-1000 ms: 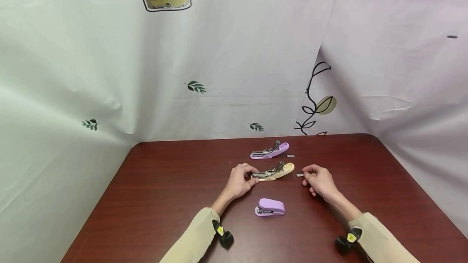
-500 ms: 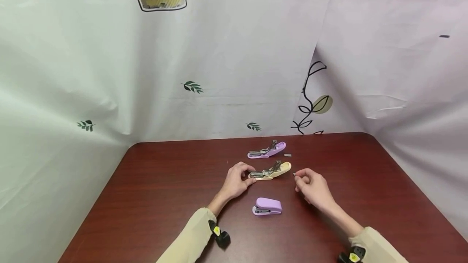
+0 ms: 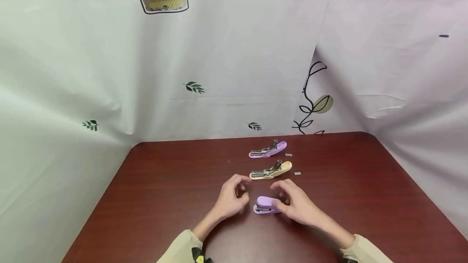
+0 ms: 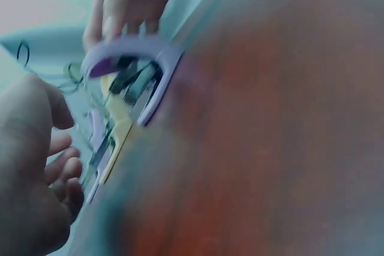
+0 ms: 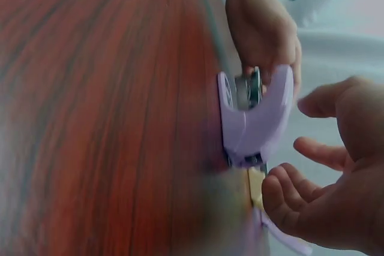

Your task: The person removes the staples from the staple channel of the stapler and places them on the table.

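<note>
A small purple stapler (image 3: 264, 205) stands on the table between the two hands. The right hand (image 3: 297, 206), fingers spread and bent loosely, is at its right end; in the right wrist view a gap shows between that hand (image 5: 336, 172) and the stapler (image 5: 255, 118). To the stapler's left is the left hand (image 3: 230, 200), thumb and fingers apart, holding nothing. Behind them lies a cream stapler (image 3: 281, 169) with its top swung back, and farther back a purple one (image 3: 279, 147) opened the same way.
One small grey staple strip (image 3: 297, 173) lies right of the cream stapler, another (image 3: 288, 154) beside the rear purple one. The brown table (image 3: 175, 182) ends at a pale patterned cloth (image 3: 234, 52) hanging behind.
The left hand has let go of the cream stapler and come nearer. The right hand has released the small strip, which lies on the table, and moved left and nearer to the closed purple stapler.
</note>
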Motion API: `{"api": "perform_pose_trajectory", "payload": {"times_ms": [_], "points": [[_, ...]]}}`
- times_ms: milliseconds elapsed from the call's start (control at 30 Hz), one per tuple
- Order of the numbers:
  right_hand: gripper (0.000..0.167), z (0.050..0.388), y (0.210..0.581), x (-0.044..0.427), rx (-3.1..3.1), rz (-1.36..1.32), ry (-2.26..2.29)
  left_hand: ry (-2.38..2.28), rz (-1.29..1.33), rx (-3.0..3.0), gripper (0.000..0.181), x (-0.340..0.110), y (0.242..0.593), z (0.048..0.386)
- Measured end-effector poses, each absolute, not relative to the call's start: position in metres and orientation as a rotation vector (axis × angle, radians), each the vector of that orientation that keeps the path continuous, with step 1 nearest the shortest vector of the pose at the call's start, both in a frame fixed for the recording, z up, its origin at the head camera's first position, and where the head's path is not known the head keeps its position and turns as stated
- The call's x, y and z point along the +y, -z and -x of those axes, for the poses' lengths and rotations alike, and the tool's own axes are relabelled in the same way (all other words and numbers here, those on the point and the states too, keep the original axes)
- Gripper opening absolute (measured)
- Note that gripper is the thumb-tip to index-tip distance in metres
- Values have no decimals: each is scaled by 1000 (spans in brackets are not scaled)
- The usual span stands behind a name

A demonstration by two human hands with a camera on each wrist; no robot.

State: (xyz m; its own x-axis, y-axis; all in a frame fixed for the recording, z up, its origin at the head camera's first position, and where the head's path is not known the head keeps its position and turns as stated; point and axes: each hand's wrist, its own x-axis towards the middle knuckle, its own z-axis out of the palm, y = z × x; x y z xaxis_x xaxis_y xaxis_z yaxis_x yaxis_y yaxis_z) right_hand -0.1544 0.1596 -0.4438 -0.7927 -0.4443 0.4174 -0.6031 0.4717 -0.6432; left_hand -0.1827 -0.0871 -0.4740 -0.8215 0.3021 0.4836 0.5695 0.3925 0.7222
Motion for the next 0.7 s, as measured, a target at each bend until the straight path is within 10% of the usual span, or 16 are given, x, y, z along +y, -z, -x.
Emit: {"api": "perform_pose_trajectory", "payload": {"times_ms": [700], "points": [[35, 150, 442, 137, -2557, -1065, -925, 1115, 899, -2557, 26, -69, 482, 156]]}}
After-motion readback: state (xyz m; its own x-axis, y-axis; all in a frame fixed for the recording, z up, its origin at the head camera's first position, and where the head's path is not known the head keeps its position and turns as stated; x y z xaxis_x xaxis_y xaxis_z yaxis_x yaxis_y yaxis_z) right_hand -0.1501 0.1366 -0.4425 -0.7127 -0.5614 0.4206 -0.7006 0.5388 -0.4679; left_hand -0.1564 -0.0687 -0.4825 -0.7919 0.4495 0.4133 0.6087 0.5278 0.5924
